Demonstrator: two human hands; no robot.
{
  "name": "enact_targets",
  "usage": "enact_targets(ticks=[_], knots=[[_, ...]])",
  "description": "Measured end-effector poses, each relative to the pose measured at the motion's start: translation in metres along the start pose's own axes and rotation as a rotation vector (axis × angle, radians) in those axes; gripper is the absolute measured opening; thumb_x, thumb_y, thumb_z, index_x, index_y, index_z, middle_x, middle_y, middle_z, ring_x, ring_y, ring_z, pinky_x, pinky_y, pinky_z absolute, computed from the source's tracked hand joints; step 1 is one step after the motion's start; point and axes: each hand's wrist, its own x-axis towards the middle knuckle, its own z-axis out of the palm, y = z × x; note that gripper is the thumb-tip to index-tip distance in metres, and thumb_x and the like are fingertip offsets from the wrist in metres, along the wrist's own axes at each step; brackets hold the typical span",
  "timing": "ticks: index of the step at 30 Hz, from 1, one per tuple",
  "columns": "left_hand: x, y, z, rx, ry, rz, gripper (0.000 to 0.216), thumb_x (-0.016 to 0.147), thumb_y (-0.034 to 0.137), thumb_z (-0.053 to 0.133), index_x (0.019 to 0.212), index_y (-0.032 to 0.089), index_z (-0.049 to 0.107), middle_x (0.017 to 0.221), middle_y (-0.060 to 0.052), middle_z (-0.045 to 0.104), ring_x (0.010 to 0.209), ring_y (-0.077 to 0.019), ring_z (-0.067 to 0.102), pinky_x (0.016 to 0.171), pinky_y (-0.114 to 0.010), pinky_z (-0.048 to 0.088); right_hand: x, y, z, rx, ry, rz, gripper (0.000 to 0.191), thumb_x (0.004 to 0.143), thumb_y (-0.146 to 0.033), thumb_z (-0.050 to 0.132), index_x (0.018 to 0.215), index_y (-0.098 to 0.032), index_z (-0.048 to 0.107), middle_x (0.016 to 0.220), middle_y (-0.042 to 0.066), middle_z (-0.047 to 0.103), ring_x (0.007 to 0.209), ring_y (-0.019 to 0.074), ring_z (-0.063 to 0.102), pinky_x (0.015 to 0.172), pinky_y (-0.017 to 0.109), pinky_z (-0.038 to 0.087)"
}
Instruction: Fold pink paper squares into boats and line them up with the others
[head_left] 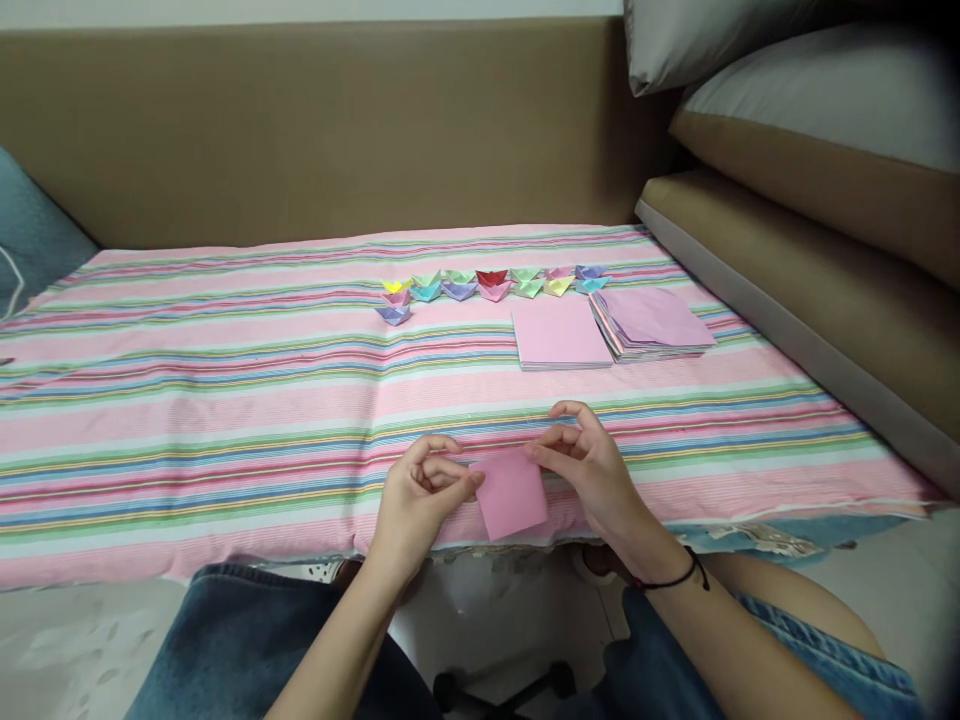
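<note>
Between my two hands is a small pink sheet of paper point(513, 496), held up over the near edge of the striped cloth. My left hand point(420, 495) pinches its upper left corner between thumb and fingers. At its upper right corner, my right hand point(585, 470) pinches it the same way, other fingers curled above. Beyond the hands lies a flat stack of pink-topped square paper point(562, 335). Touching its right side is a looser, fanned stack of paper point(656, 320) with a mauve sheet on top.
Several small folded paper boats point(493, 284) in mixed colours stand in rows behind the stacks. The striped cloth point(187, 400) covers the surface, with a brown backrest point(337, 130) behind. Cushions point(810, 300) are piled along the right. Blue fabric point(37, 230) sits at the far left.
</note>
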Motion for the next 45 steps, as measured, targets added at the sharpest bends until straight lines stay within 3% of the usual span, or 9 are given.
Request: enact_targets(ticks=[4, 7, 20, 28, 39, 45], knots=[[0.0, 0.0, 0.001, -0.043, 0.058, 0.014, 0.034, 0.064, 0.021, 0.076, 0.085, 0.019, 0.05, 0.058, 0.004, 0.067, 0.055, -0.0097, 0.061, 0.058, -0.019, 0.047, -0.003, 0.004, 0.002, 0.017, -0.104, 0.112, 0.064, 0.061, -0.029, 0.079, 0.112, -0.027, 0.041, 0.077, -0.002, 0.068, 0.072, 0.0167, 0.064, 0.063, 0.027, 0.05], [-0.001, 0.0, 0.002, -0.062, 0.063, 0.011, 0.036, 0.065, 0.022, 0.076, 0.089, 0.019, 0.049, 0.059, 0.004, 0.068, 0.055, -0.0094, 0.061, 0.059, -0.019, 0.048, -0.005, 0.006, 0.003, 0.002, -0.149, 0.164, 0.07, 0.06, -0.028, 0.08, 0.117, -0.025, 0.039, 0.072, -0.001, 0.069, 0.065, 0.0169, 0.064, 0.057, 0.026, 0.048], [-0.002, 0.001, 0.008, -0.056, 0.094, 0.003, 0.04, 0.064, 0.026, 0.077, 0.093, 0.019, 0.05, 0.063, 0.003, 0.067, 0.057, -0.0102, 0.062, 0.059, -0.02, 0.051, -0.005, 0.01, 0.005, -0.024, -0.089, 0.102, 0.069, 0.056, -0.026, 0.082, 0.112, -0.024, 0.041, 0.065, -0.002, 0.07, 0.056, 0.0159, 0.063, 0.052, 0.024, 0.048], [-0.001, -0.004, 0.008, 0.011, -0.047, -0.07, 0.042, 0.063, 0.022, 0.077, 0.095, 0.017, 0.049, 0.058, 0.003, 0.067, 0.051, -0.0089, 0.061, 0.054, -0.018, 0.047, -0.004, 0.01, 0.004, -0.025, -0.003, 0.076, 0.068, 0.055, -0.027, 0.083, 0.11, -0.025, 0.042, 0.067, -0.001, 0.07, 0.056, 0.0155, 0.062, 0.05, 0.023, 0.047], [-0.001, -0.004, 0.007, 0.049, -0.038, -0.044, 0.039, 0.065, 0.023, 0.075, 0.095, 0.017, 0.051, 0.059, 0.001, 0.068, 0.054, -0.0099, 0.063, 0.055, -0.018, 0.047, -0.003, 0.01, 0.004, -0.017, -0.007, 0.071, 0.071, 0.053, -0.027, 0.083, 0.111, -0.024, 0.042, 0.065, -0.002, 0.069, 0.055, 0.0152, 0.062, 0.05, 0.022, 0.046], [-0.003, -0.003, 0.008, 0.029, -0.023, -0.013, 0.038, 0.065, 0.021, 0.074, 0.087, 0.019, 0.043, 0.06, 0.003, 0.067, 0.054, -0.0093, 0.062, 0.055, -0.018, 0.047, -0.003, 0.009, 0.005, -0.013, 0.003, 0.072, 0.071, 0.053, -0.026, 0.083, 0.11, -0.024, 0.042, 0.066, -0.001, 0.069, 0.055, 0.0149, 0.062, 0.05, 0.022, 0.046]])
